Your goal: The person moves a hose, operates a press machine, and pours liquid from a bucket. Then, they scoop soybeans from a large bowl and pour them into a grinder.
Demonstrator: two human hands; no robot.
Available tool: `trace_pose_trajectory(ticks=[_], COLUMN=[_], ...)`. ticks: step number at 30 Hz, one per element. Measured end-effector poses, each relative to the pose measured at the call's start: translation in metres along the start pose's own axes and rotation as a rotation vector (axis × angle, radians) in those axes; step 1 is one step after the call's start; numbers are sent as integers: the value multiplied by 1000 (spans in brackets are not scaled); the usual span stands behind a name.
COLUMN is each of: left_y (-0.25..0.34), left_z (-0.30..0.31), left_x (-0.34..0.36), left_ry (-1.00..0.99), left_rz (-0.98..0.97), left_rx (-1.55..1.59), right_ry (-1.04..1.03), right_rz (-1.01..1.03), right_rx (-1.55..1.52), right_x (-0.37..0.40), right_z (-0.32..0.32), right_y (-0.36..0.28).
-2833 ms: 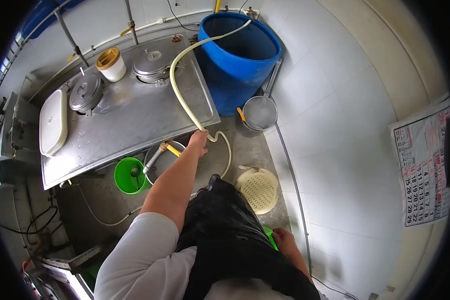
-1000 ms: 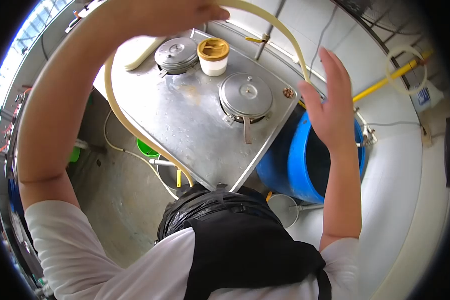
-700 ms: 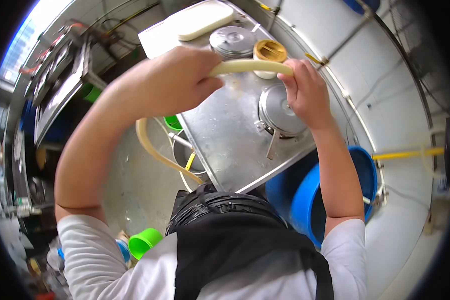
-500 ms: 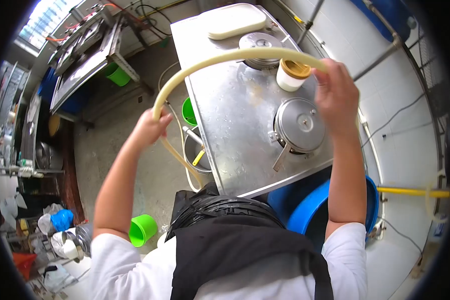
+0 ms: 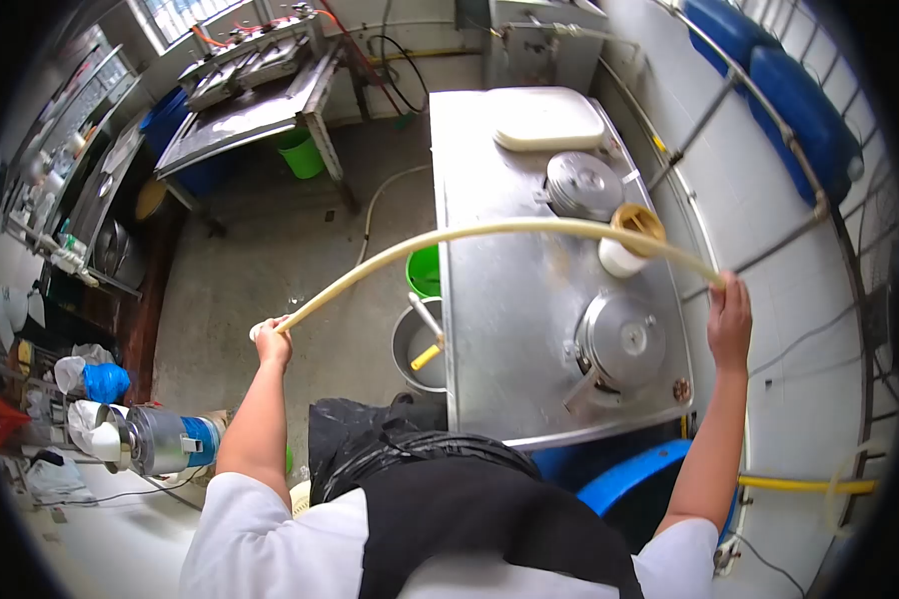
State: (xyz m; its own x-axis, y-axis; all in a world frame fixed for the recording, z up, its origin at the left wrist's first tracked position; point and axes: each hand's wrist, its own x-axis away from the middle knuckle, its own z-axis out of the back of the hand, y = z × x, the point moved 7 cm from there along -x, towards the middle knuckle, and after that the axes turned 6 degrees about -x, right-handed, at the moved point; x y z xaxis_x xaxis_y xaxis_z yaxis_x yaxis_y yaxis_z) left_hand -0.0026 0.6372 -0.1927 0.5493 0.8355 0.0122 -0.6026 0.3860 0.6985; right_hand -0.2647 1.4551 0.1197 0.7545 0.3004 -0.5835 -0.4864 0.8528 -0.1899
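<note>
A pale yellow hose (image 5: 489, 230) arches over the steel table between my raised hands. My left hand (image 5: 273, 341) is closed round it near its end, out over the floor on the left. At the right, beyond the table's edge, my right hand (image 5: 731, 319) grips the other end. Under the arch stand a white tub with a brown rim (image 5: 621, 260) and a round metal lid (image 5: 584, 185). A second round metal lid with a handle (image 5: 624, 339) lies nearer to me.
The steel table (image 5: 509, 379) carries a white tray (image 5: 549, 120) at its far end. Beside it on the floor are a green bucket (image 5: 423, 272) and a grey pot (image 5: 410, 339). A blue barrel (image 5: 634, 474) is close at right. Pipes run along the right wall.
My hands have moved farther apart, and the hose is stretched into a flatter arch. Its length that hung below my left hand is no longer seen there. The view has shifted, showing more of the room ahead.
</note>
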Motion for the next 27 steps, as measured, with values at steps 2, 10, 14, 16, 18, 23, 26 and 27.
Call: trace_pose_trajectory(ticks=[2,10,14,16,18,23,26,27], left_y=[-28,-26,-22,15,61,150,128,100], left_z=[-5,105,112,104,100,112,133,141], left_x=[-55,-156,-174,-162,-147,-115,-168,-199], left_ry=[19,243,265,290,216,231,323,398], left_rz=[90,-342,-408,-527,-561,-651,-647,-609], left_rx=[561,-377,-434,-422,-351,-43,10,150], right_ry=[-27,-508,-603,-558,-728,-1007,-934,-889], right_rz=[-46,-231,-201,-94,-145,266,202,268], right_rx=[-44,-115,-74,-376,-682,-645,-711,-726], right_x=[-3,-16,-64,-102,-123,-101,-123,-136], right_z=[-30,-207,-270,-291,-304,-349,-353,-340], right_y=[-6,-60,-206,-332,-471,-687,-709,-711])
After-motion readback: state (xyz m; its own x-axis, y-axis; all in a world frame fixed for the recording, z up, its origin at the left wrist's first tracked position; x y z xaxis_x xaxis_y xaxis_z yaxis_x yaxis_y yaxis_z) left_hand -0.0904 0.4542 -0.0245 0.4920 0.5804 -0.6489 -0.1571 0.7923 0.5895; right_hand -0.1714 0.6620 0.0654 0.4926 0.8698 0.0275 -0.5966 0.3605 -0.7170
